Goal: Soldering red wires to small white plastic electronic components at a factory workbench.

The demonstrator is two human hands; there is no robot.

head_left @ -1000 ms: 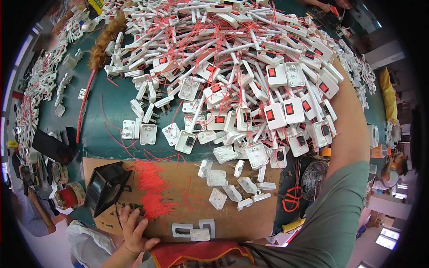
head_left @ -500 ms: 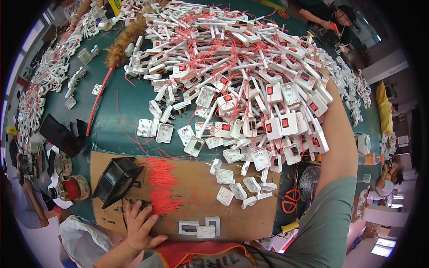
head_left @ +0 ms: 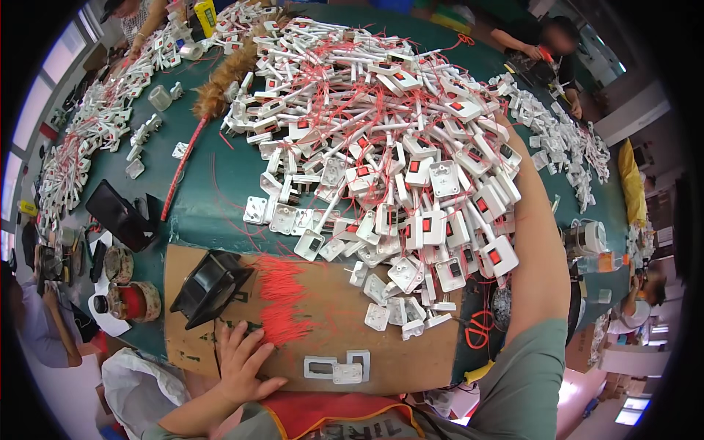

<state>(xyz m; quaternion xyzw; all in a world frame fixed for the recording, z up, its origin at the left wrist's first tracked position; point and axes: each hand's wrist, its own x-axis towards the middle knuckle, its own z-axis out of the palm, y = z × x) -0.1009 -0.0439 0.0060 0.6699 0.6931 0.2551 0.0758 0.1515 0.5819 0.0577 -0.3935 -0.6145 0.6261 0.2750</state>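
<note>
A big heap of white plug housings (head_left: 444, 178) with red switches, white tubes and thin red wires covers the middle of the green table. My right arm (head_left: 539, 242) curves along the heap's right side; the right hand is hidden behind the housings there. My left hand (head_left: 248, 364) lies palm down, fingers spread, on the cardboard sheet (head_left: 425, 363), holding nothing. Just beyond its fingertips is a bunch of short red wires (head_left: 282, 301). Nearby are a black square fan-like device (head_left: 211, 288) and a white frame (head_left: 320, 368) with a white cover piece (head_left: 347, 373) at it.
Orange-handled scissors (head_left: 479, 329) and a yellow handle (head_left: 479, 372) are right of the cardboard. A brown duster (head_left: 220, 84) lies beyond left, a black stand-like object (head_left: 121, 213) nearer. More housings (head_left: 77, 161) line the left side. Co-workers (head_left: 546, 51) sit at the far edges.
My right arm has moved left, and the right side of the heap has shifted left and nearer with it. My left hand stays flat on the cardboard. The whole view has shifted slightly.
</note>
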